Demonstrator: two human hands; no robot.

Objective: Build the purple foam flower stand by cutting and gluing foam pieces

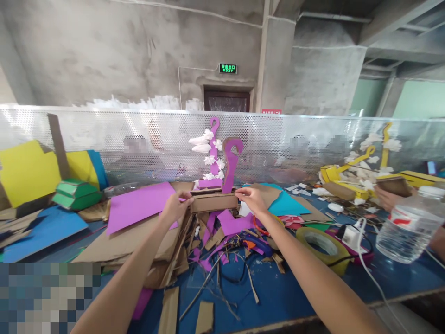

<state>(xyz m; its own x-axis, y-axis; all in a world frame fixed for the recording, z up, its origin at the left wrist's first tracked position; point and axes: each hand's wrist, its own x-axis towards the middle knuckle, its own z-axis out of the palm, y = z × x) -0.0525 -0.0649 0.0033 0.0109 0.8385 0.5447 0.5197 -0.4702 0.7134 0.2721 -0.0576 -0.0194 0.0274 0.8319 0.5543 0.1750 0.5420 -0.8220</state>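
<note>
A shallow brown cardboard box is held up between both hands, its long plain side towards me. My left hand pinches its left end. At the right end, my right hand grips the top corner with thumb and fingers. A purple hook-shaped cutout with brown cardboard edges rises upright from the box's right half; how it joins the box is hidden. Behind it stands a taller purple stem with a curled top and white tufted flowers. Purple paper scraps lie below the box.
Left are a purple sheet on stacked cardboard and a green box. Tape, a white charger and a water bottle stand at right. Another person's hand holds cardboard. A perforated metal partition runs behind.
</note>
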